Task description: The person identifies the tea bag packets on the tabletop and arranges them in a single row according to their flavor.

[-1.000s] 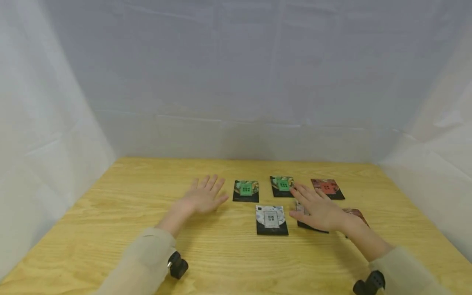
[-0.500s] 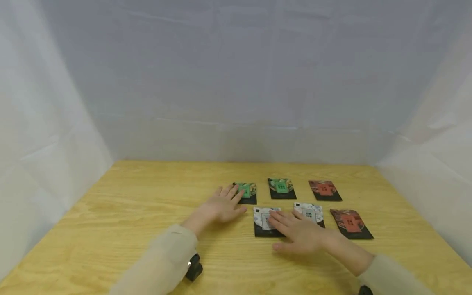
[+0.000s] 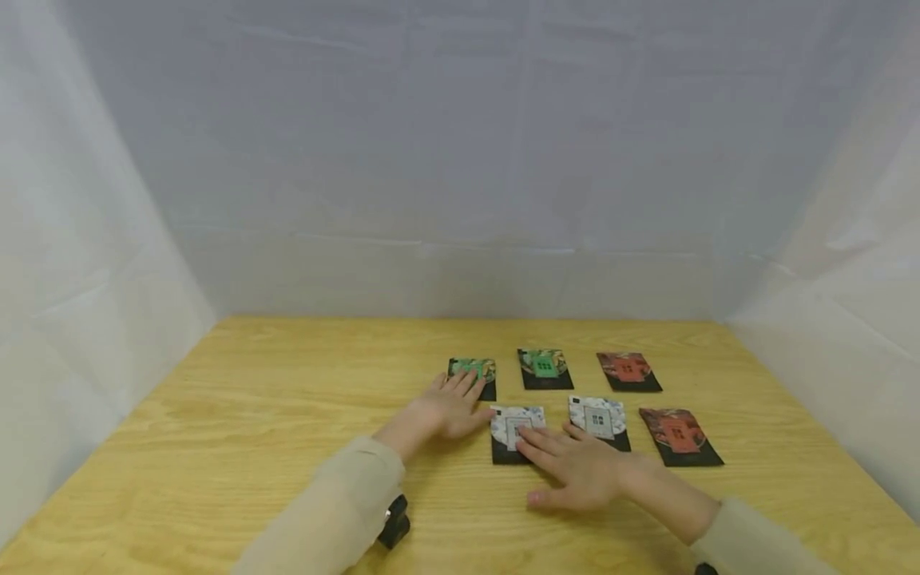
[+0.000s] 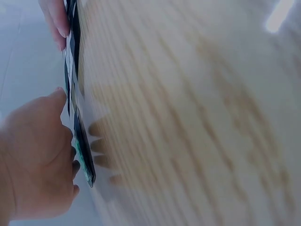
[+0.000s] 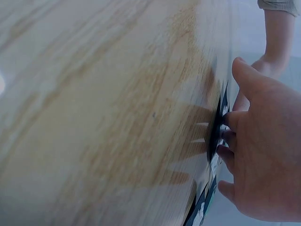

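Several flat packets with black lower parts lie in two rows. My left hand (image 3: 451, 406), fingers spread, reaches over the left green packet (image 3: 490, 393) of the far row and covers part of it. In the left wrist view its fingers are right at the face of that green packet (image 4: 84, 157). My right hand (image 3: 578, 471) lies palm down with its fingertips over the left white packet (image 3: 506, 449) in the near row. Its index finger overlaps the lower edge of the right white packet (image 3: 598, 417). Neither hand grips anything.
Another green packet (image 3: 545, 369) and a red packet (image 3: 629, 372) continue the far row. A second red packet (image 3: 680, 436) ends the near row at the right. The wooden table (image 3: 287, 415) is enclosed by white sheeting (image 3: 460, 160) at the back and both sides.
My left hand has moved right, onto the left green packet. My right hand has come left and nearer, from over the right white packet to the left white one. The packets keep their layout.
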Action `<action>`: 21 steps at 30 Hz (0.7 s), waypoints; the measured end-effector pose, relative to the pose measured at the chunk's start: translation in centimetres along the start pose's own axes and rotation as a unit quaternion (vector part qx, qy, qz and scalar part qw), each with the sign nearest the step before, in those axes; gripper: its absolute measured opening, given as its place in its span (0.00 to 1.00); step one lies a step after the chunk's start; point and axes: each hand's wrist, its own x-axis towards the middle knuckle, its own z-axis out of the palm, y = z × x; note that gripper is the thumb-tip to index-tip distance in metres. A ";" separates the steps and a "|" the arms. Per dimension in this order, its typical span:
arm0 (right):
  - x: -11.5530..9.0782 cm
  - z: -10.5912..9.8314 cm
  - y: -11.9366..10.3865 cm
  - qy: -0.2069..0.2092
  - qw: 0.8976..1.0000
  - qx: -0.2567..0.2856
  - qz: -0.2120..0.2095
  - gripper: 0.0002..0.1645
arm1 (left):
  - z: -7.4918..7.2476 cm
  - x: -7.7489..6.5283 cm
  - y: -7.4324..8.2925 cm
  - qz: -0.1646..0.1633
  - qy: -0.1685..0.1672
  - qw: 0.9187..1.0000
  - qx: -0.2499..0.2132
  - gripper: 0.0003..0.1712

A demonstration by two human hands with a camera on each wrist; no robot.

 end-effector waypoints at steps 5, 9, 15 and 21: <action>0.0 0.0 0.0 -0.005 1.000 -0.006 0.004 0.47 | 0.0 0.0 0.1 -0.007 -0.005 1.000 -0.005 0.40; 0.0 0.0 -0.1 -0.006 1.000 -0.010 0.004 0.47 | -0.1 -0.2 0.0 -0.010 -0.007 1.000 -0.016 0.40; -0.1 -0.1 0.1 -0.007 1.000 -0.007 0.003 0.49 | 0.0 -0.9 -1.1 -0.017 -0.006 0.999 -0.033 0.41; -0.1 -0.1 0.1 -0.009 1.000 0.001 0.001 0.49 | 0.5 -2.2 -3.3 -0.027 0.002 0.999 -0.038 0.42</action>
